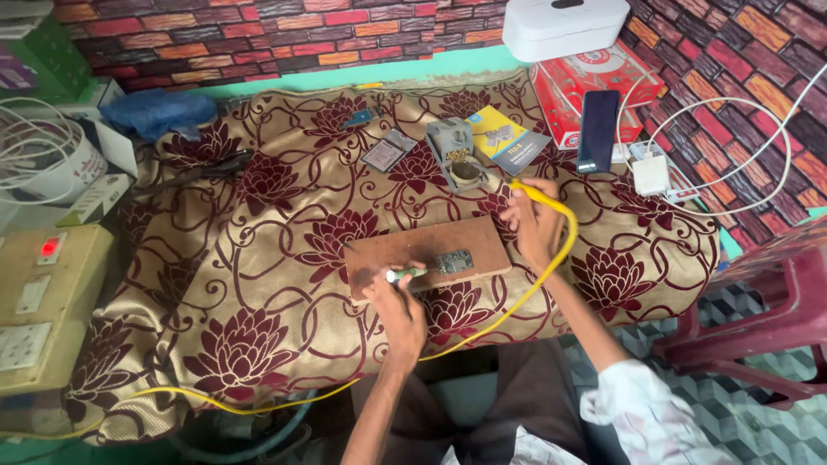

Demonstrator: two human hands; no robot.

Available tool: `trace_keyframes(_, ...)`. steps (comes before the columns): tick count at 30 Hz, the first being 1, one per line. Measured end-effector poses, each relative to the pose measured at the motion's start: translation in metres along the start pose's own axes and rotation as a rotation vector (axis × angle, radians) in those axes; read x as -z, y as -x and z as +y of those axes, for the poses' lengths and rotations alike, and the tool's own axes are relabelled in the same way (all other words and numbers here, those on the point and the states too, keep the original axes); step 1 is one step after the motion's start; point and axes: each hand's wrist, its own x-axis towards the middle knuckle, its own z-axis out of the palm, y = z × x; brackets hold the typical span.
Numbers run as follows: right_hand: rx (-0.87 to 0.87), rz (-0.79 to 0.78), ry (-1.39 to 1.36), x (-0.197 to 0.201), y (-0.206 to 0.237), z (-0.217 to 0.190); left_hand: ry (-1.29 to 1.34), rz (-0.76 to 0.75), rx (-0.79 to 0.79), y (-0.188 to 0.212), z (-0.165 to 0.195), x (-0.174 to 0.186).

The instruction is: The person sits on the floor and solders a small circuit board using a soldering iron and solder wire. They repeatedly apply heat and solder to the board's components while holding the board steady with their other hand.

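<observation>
My left hand (398, 303) grips a slim green-handled tool (412, 274) whose tip rests against a small circuit board (453, 262) lying on a brown wooden block (405, 245). My right hand (531, 222) is closed around a yellow-handled soldering iron (538, 195), held just right of the block. The iron's yellow cable (517, 301) loops down past my right forearm and off to the lower left. A grey soldering stand with a round brass cleaner (457, 155) sits just beyond my right hand.
The table carries a floral gold and maroon cloth (258, 258). On it lie a dark phone (598, 129), a red box (586, 82), a yellow booklet (504, 138), a white charger with cable (651, 175) and pliers (211, 168). A switchboard with a red light (47, 250) stands left; a maroon plastic chair (775, 293) right.
</observation>
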Motion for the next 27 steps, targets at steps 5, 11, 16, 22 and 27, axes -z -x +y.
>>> trace_keyframes(5,-0.045,-0.086,0.012,-0.026,-0.016,-0.005,0.029,0.038,-0.036,0.001,0.002,0.001)
trace_keyframes(11,-0.037,-0.021,0.118,-0.022,-0.016,-0.005,0.027,0.025,0.019,0.000,0.005,0.002)
trace_keyframes(16,0.013,-0.093,-0.028,-0.005,-0.011,0.002,0.011,0.002,0.054,0.000,0.006,0.003)
trace_keyframes(22,-0.256,0.270,-0.503,0.022,0.011,0.004,0.057,-0.012,0.064,0.001,0.005,0.007)
trace_keyframes(27,-0.288,0.131,-0.620,0.048,0.048,0.014,0.019,-0.011,-0.019,0.005,0.003,0.011)
